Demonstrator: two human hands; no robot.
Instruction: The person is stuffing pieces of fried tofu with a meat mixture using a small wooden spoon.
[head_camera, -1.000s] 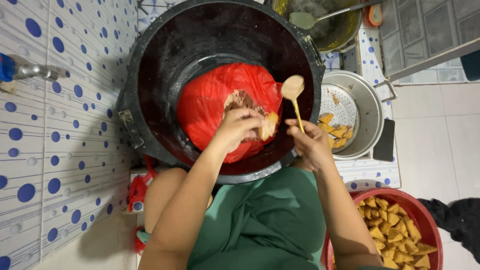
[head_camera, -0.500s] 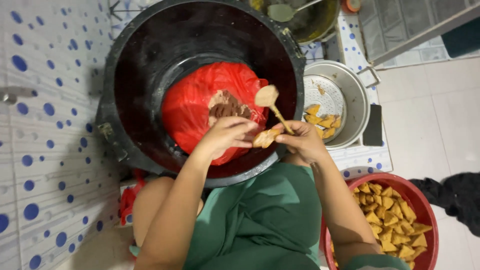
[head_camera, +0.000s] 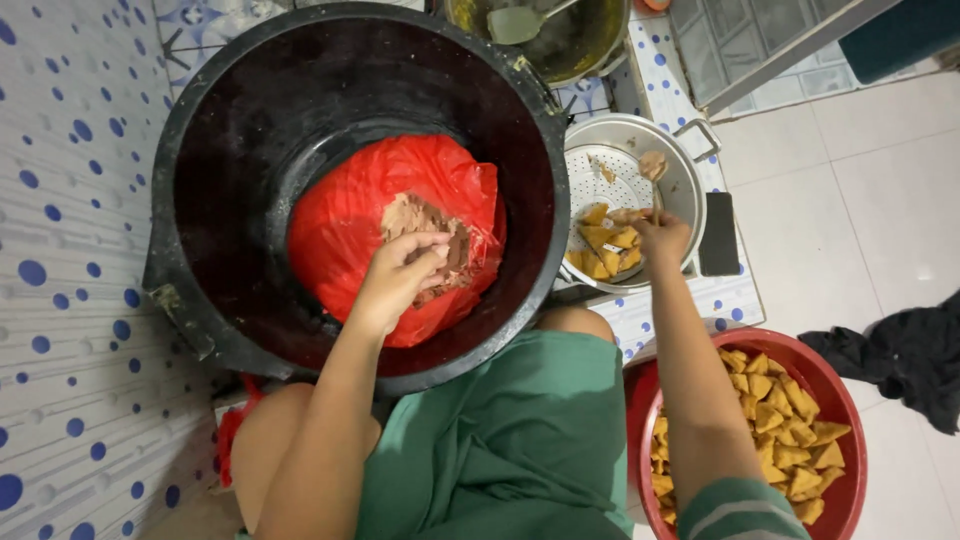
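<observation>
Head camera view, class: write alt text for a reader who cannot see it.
Seen from above, a seated person's left hand presses into brown filling on a red plastic bag inside a large black tub. The right hand holds a wooden spoon over a metal colander of golden fried pieces; a red basin holds more.

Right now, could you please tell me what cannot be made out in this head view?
- Left hand: fingertips buried in the brown paste inside the red plastic bag.
- Right hand: wooden spoon's handle hidden by its grip.
- Round red plastic basin of yellow fried pieces: cut off by the bottom edge.
</observation>
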